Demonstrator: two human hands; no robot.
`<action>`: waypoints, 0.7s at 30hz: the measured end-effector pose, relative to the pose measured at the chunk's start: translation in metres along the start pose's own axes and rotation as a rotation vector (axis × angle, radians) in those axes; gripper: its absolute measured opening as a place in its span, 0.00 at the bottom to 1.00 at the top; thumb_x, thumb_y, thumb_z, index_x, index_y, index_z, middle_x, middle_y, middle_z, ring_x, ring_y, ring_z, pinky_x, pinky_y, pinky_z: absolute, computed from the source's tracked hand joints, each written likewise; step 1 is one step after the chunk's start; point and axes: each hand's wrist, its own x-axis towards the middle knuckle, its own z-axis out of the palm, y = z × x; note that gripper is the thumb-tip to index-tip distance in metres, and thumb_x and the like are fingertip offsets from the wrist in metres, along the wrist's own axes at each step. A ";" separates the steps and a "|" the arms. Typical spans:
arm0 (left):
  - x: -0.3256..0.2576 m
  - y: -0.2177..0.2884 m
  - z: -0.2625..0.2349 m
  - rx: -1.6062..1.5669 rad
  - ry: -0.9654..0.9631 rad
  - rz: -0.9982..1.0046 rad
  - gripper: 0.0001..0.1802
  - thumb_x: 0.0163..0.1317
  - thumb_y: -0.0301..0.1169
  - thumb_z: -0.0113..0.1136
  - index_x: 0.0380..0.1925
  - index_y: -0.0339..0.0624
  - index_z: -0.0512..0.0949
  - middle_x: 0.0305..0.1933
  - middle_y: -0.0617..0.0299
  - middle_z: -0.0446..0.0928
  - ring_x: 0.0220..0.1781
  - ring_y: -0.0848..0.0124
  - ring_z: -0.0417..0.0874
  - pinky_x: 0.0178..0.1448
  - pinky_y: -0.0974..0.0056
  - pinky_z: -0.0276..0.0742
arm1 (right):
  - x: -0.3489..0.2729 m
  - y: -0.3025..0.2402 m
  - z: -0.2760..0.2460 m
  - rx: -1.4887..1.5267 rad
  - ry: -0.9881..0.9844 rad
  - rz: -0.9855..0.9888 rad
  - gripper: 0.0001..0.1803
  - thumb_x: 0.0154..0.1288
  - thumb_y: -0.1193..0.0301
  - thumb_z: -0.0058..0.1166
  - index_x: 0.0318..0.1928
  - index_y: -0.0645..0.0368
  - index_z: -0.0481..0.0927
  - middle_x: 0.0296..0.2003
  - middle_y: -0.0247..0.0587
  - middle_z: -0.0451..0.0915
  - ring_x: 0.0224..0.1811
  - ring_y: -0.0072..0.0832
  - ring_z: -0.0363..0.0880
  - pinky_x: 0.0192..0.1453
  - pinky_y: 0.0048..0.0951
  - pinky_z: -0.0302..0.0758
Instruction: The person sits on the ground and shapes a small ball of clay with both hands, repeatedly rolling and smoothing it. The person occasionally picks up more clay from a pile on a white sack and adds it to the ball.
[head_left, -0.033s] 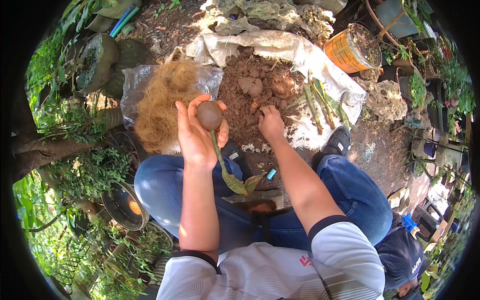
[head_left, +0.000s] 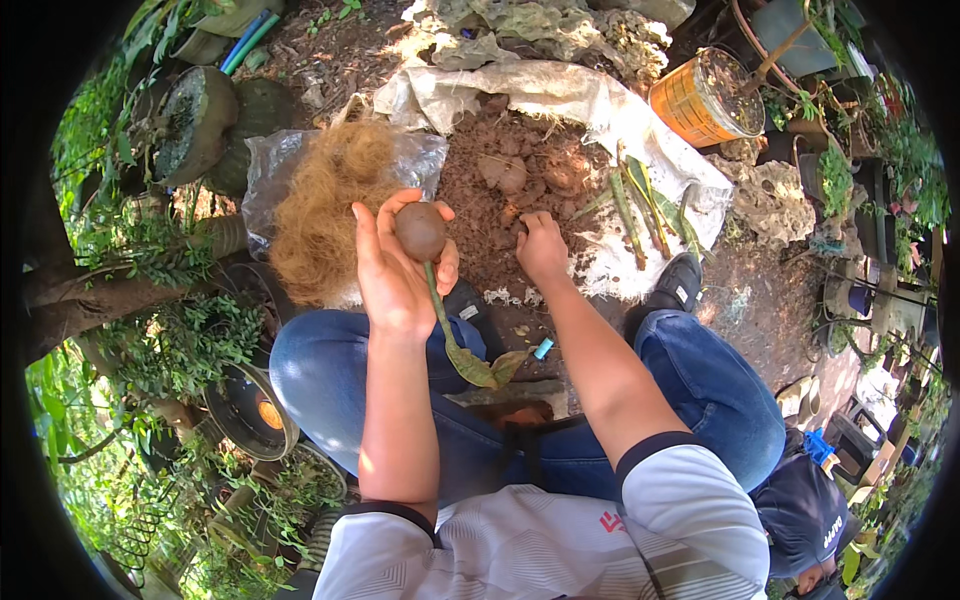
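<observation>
My left hand (head_left: 393, 275) is raised with its palm up, fingers curled around a smooth brown ball of soil (head_left: 420, 232). From the underside of the ball a green leaf cutting (head_left: 447, 335) hangs down toward my lap, its leafy end mottled. My right hand (head_left: 543, 248) is down at the near right part of the reddish-brown soil heap (head_left: 470, 170), fingers bent into the soil. Its fingertips are partly hidden. Larger clods (head_left: 503, 174) lie just beyond that hand. Several long green cuttings (head_left: 628, 218) rest to its right on the white sack (head_left: 715, 185).
Brown fibre (head_left: 325, 215) is piled on clear plastic (head_left: 425, 150) at left. An orange bucket (head_left: 700, 100) stands far right, near rough stones (head_left: 770, 200). A small blue cylinder (head_left: 543, 348) lies between my legs. A person in dark clothing (head_left: 805, 505) is at lower right.
</observation>
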 end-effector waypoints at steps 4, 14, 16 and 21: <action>0.004 0.000 0.001 0.002 -0.039 0.005 0.36 0.73 0.66 0.33 0.53 0.43 0.67 0.43 0.50 0.77 0.20 0.67 0.70 0.20 0.66 0.60 | 0.002 -0.005 0.006 -0.028 -0.032 0.102 0.20 0.61 0.71 0.62 0.54 0.55 0.77 0.53 0.43 0.75 0.59 0.43 0.75 0.58 0.43 0.78; 0.006 -0.002 0.001 0.021 -0.006 -0.008 0.35 0.73 0.65 0.35 0.54 0.43 0.67 0.44 0.51 0.76 0.21 0.68 0.69 0.21 0.66 0.61 | 0.001 0.002 0.005 0.086 -0.014 0.134 0.20 0.62 0.74 0.64 0.54 0.59 0.77 0.51 0.49 0.76 0.53 0.50 0.78 0.56 0.44 0.78; 0.005 -0.004 0.002 0.031 -0.011 0.001 0.34 0.73 0.64 0.38 0.54 0.43 0.66 0.45 0.49 0.75 0.21 0.69 0.67 0.21 0.68 0.59 | -0.002 0.002 0.004 0.076 0.011 0.103 0.21 0.60 0.74 0.64 0.54 0.58 0.76 0.52 0.48 0.76 0.55 0.48 0.77 0.57 0.44 0.77; 0.007 -0.008 0.002 0.050 -0.005 -0.018 0.33 0.73 0.63 0.39 0.55 0.43 0.66 0.45 0.50 0.75 0.23 0.68 0.69 0.23 0.67 0.61 | -0.002 0.000 0.002 0.172 0.035 0.144 0.21 0.60 0.75 0.64 0.55 0.58 0.76 0.53 0.47 0.79 0.56 0.47 0.78 0.56 0.44 0.77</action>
